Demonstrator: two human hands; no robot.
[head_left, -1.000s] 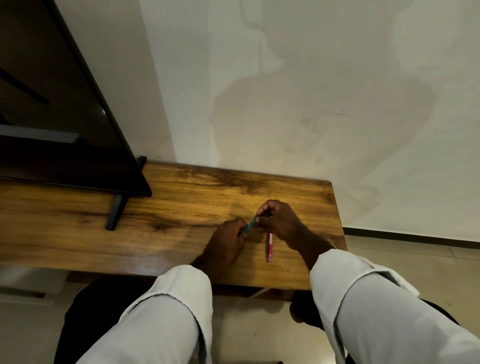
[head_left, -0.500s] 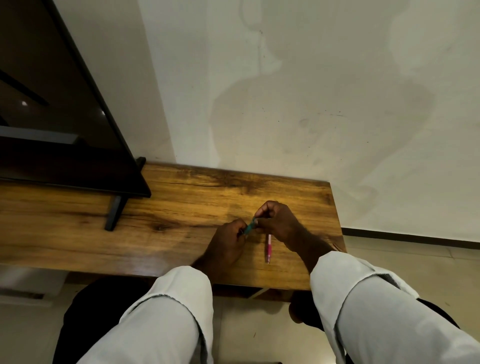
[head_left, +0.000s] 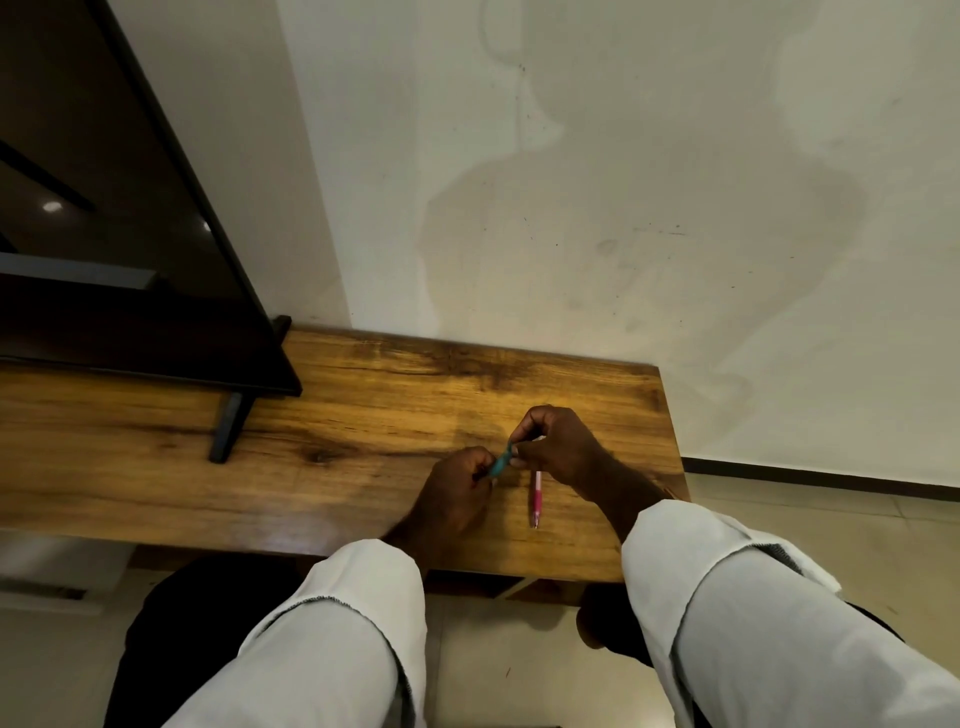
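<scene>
The table (head_left: 363, 415) was wood or wood-look board, warm brown with dark grain and knots, its top smooth with a soft sheen near the front edge. The teal pen (head_left: 500, 463) looked like smooth plastic. The pink pen (head_left: 536, 493) was glossy plastic with a pale upper part. The screen (head_left: 104, 208) was black and glossy, reflecting 2 lights; its stand (head_left: 231, 428) was matt black. The wall (head_left: 623, 208) was matt, off-white, stained and scuffed. The sleeves (head_left: 337, 649) were pale woven cloth, matt. The floor (head_left: 831, 514) looked smooth, pale.

no readable text, labels, brands or numbers on any surface in view
</scene>
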